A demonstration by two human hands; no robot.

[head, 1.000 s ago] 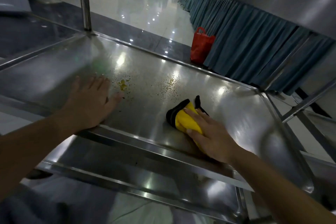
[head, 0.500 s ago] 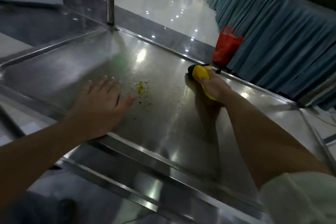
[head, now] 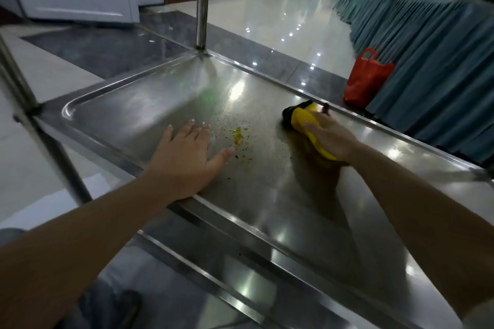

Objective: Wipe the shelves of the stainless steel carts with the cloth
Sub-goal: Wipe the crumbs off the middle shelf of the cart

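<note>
1. No text, label, brand, number or sign can be read anywhere in the head view

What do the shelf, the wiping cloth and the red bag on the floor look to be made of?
Shelf: polished stainless steel, judging by its mirror-like light reflections. Cloth: soft yellow fabric with dark edging, bunched under the right hand; possibly microfibre. Red bag: thin, crumpled, likely non-woven or plastic.
</note>
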